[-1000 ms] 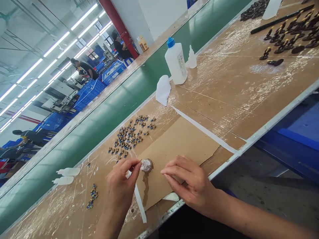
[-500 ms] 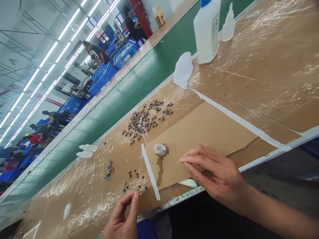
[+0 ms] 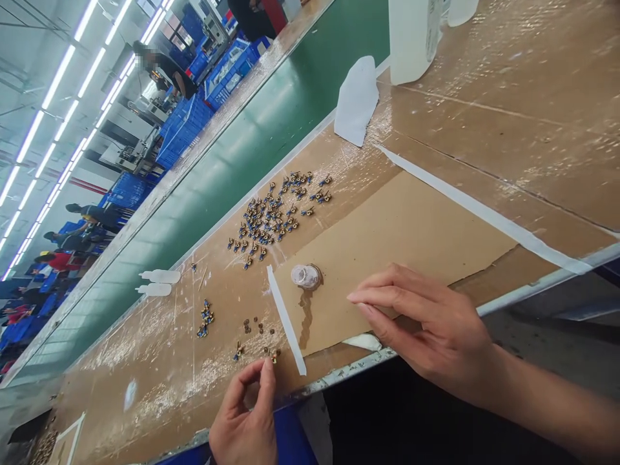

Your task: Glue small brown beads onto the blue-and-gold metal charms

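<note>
Low in the view, my left hand (image 3: 248, 410) has thumb and forefinger pinched together. A tiny gold-and-dark piece (image 3: 274, 356) shows at those fingertips. My right hand (image 3: 426, 316) hovers above the cardboard sheet (image 3: 387, 232), its fingertips pressed together; whatever they hold, if anything, is too small to make out. Left of it on the cardboard stands a small clear cup (image 3: 306, 277), a wet streak (image 3: 305, 316) running down from it. Small brown rings (image 3: 248, 325) and a blue-and-gold piece (image 3: 237, 352) lie just beyond my left hand.
Many blue-and-gold pieces (image 3: 271, 216) lie spread toward the back, and a smaller cluster (image 3: 205, 318) lies left. Two squeeze bottles (image 3: 159, 276), white paper (image 3: 357, 103) and a large bottle (image 3: 411, 42) are along the far side. Beyond a green divider (image 3: 232, 148), people work among blue crates (image 3: 186, 129).
The view has shifted, so the table's things sit higher and mostly further left. My left fingertips have moved slightly right and away over the table. My right hand keeps its pinched pose.
</note>
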`<state>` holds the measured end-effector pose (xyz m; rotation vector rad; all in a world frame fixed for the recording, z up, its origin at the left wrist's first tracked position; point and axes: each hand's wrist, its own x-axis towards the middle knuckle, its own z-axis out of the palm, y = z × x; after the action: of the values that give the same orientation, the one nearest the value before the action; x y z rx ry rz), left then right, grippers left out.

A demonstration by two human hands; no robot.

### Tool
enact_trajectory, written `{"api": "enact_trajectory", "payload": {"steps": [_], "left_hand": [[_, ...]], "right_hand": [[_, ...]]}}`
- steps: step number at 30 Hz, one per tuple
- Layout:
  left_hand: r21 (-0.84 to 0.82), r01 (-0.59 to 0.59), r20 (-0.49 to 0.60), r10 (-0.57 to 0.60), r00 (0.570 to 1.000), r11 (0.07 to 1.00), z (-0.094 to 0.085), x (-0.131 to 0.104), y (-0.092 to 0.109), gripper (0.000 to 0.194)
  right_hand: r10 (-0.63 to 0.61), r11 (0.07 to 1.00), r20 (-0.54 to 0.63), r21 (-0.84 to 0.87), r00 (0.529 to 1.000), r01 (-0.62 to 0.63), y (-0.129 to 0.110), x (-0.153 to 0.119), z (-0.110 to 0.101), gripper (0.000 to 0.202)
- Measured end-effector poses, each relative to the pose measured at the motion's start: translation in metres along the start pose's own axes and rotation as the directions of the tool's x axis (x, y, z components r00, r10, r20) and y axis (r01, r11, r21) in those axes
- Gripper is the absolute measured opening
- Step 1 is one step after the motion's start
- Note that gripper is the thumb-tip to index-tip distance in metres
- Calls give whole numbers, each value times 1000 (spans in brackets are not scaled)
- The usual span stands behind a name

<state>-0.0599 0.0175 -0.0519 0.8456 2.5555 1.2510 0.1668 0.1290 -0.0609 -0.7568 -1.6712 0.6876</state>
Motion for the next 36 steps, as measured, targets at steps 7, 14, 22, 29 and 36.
{"api": "enact_trajectory", "payload": {"steps": [7,14,22,29,36], "left_hand": [[150,13,33,-18,999,989,0,4,4,36],[221,-38,58,26,998,974,-2,5,8,35],[260,3,67,-21,998,966,-4,7,9,38],[200,7,93,-26,995,980,-3,6,10,39],[268,-17,126,-18,992,963,-5,8,11,39]], "right_hand": [[2,1000,1,7,1000,-2,1,0,0,20],[7,1000,-4,16,1000,-7,1,0,0,18],[28,1000,10,11,1000,-28,1,0,0,17],[28,1000,9,2,1000,-28,1,0,0,16],[17,1000,8,-11,1000,-17,1,0,0,17]]}}
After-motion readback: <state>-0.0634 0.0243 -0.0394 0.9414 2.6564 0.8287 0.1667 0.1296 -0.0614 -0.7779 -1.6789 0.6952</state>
